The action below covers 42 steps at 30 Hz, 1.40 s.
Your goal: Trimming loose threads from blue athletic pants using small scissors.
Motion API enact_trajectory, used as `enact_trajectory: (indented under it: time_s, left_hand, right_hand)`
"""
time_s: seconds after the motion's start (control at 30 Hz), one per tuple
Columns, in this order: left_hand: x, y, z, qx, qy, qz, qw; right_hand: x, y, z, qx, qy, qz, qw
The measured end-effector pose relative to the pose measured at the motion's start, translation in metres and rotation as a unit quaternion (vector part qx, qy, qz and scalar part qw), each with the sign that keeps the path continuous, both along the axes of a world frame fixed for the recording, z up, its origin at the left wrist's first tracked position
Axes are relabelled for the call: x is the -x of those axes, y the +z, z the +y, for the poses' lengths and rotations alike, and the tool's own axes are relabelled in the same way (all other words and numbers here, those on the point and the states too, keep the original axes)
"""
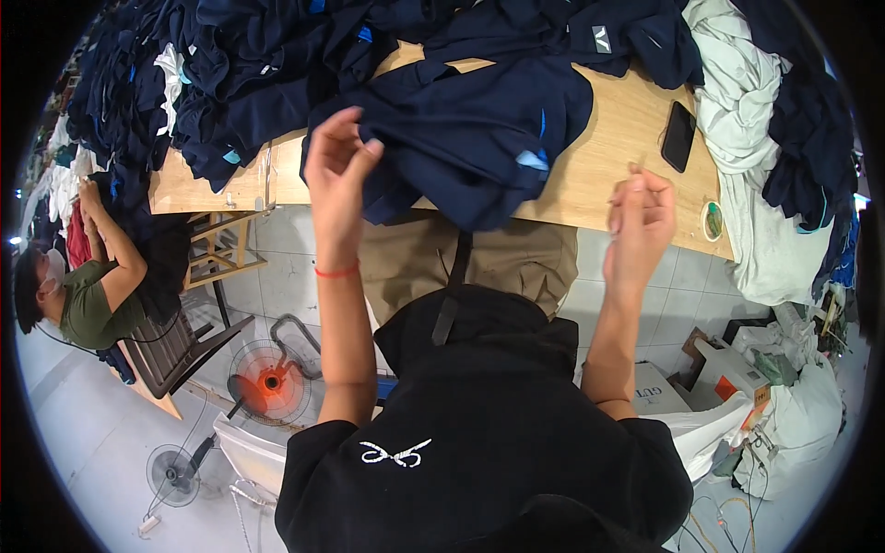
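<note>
At the near edge of the wooden table, a navy garment lies spread, its long axis running nine to three o'clock and its hem drooping over the edge. The left hand is the nearer: its curled fingers touch the cloth at the nine o'clock end, though whether they pinch it I cannot tell. The right hand hovers loosely closed at the garment's four o'clock, apart from it, possibly holding a thread.

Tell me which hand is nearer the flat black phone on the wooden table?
Right. The right hand hovers just below-left of the flat black phone; the left hand is far across, at the dark navy garment.
</note>
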State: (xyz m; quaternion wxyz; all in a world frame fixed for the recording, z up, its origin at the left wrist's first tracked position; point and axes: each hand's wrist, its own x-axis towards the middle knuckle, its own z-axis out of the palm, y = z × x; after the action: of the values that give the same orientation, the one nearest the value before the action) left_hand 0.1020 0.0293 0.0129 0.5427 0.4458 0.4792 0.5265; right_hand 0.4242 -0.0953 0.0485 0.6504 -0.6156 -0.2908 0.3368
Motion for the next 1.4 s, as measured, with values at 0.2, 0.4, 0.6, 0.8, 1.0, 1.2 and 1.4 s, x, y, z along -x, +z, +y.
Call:
enact_trajectory:
  time_s: [0.2,0.4,0.6,0.8,1.0,1.2,1.4]
  left_hand:
    - [0.007,-0.019,-0.039,0.007,0.003,0.093,0.996]
    - [-0.028,-0.053,-0.109,0.209,-0.067,0.014,0.976]
    - [-0.052,-0.062,-0.106,0.39,-0.247,-0.259,0.848]
    - [-0.081,-0.071,-0.086,0.411,-0.094,-0.611,0.67]
    - [-0.09,-0.033,-0.079,0.33,-0.054,-0.574,0.748]
    - [-0.113,-0.019,-0.086,0.449,-0.121,-0.597,0.654]
    - [-0.096,0.001,-0.081,0.202,-0.04,-0.485,0.85]
  right_hand:
    - [-0.033,-0.028,-0.019,0.162,-0.003,-0.14,0.977]
    - [0.026,-0.033,0.01,0.163,0.101,-0.122,0.974]
    - [0.068,-0.025,0.107,0.064,0.282,-0.355,0.889]
    - [0.067,-0.021,0.125,0.03,0.328,-0.416,0.847]
    - [0.048,0.011,0.063,-0.004,0.17,-0.274,0.946]
    - [0.052,0.005,0.027,0.006,0.133,-0.256,0.957]
    - [0.05,0.011,0.018,0.007,0.082,-0.358,0.93]
